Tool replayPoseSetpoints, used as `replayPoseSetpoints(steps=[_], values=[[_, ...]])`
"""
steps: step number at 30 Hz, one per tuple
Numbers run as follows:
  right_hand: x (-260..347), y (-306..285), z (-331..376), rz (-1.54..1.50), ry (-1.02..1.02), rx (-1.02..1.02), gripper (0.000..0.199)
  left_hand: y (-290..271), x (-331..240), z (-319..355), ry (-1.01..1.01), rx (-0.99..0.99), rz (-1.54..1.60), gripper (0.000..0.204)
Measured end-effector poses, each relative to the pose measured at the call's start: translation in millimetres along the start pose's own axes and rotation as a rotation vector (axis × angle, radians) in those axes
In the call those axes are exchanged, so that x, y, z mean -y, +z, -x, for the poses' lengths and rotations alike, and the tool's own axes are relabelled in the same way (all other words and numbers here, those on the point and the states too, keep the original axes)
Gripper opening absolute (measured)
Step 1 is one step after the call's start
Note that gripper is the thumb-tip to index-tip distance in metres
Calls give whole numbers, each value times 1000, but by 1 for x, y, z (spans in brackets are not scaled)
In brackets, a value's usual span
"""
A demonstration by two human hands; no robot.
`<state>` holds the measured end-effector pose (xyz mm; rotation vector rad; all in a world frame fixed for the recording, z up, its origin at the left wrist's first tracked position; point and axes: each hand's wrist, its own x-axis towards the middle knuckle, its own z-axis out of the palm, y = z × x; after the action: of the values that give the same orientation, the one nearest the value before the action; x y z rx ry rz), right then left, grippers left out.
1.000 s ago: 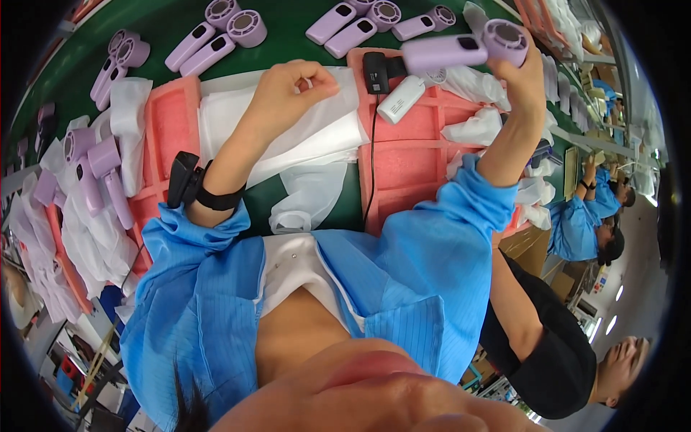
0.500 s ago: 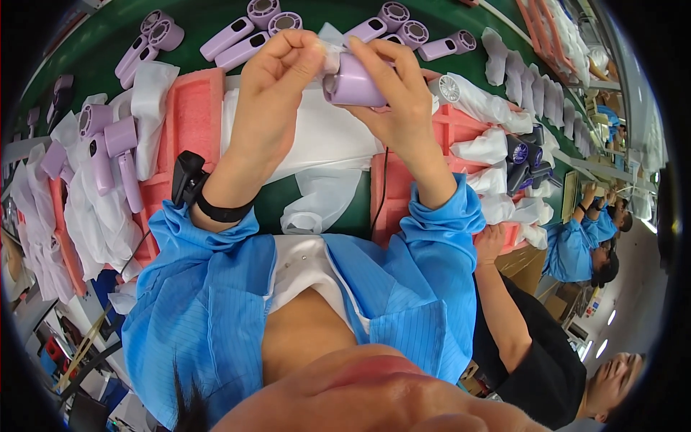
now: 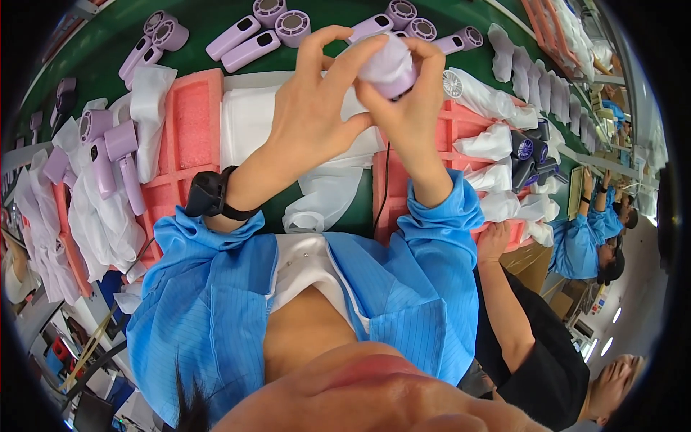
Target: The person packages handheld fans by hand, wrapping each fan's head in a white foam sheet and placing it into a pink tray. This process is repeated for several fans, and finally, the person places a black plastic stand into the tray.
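A purple handheld fan (image 3: 394, 89) is up in front of me at the top middle, with a thin white bag (image 3: 389, 59) drawn over its upturned end. My right hand (image 3: 412, 108) grips the fan from the right, thumb and fingers curled around it. From the left, my left hand (image 3: 320, 108) reaches round it, with fingertips on the bag and the thumb lower down near the fan. Below my hands lies a stack of white bags (image 3: 248, 119) on the work surface. One loose translucent bag (image 3: 324, 201) hangs nearer to me.
Pink foam trays (image 3: 196, 122) flank me; the right tray (image 3: 468, 119) holds bagged fans and dark fans (image 3: 529, 155). Purple fans (image 3: 248, 47) lie on the green surface beyond. More purple fans (image 3: 115, 144) rest on bags at left. Another person's hand (image 3: 493, 241) touches the right tray.
My left hand has moved right, from pinching by the fan's left end to reaching around it. The fan has turned, and the white bag now covers its end.
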<state>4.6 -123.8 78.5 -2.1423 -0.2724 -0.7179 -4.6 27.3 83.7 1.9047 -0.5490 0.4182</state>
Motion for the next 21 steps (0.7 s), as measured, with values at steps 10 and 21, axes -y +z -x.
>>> replayPoseSetpoints(steps=[10, 21], values=[[-27, -9, -6, -401, -157, 468, 55, -20, 17, -9, 56, 86, 682, 55], [-8, 1, 5, 333, -134, 166, 51, -4, 12, -3, 145, -299, 307, 31]])
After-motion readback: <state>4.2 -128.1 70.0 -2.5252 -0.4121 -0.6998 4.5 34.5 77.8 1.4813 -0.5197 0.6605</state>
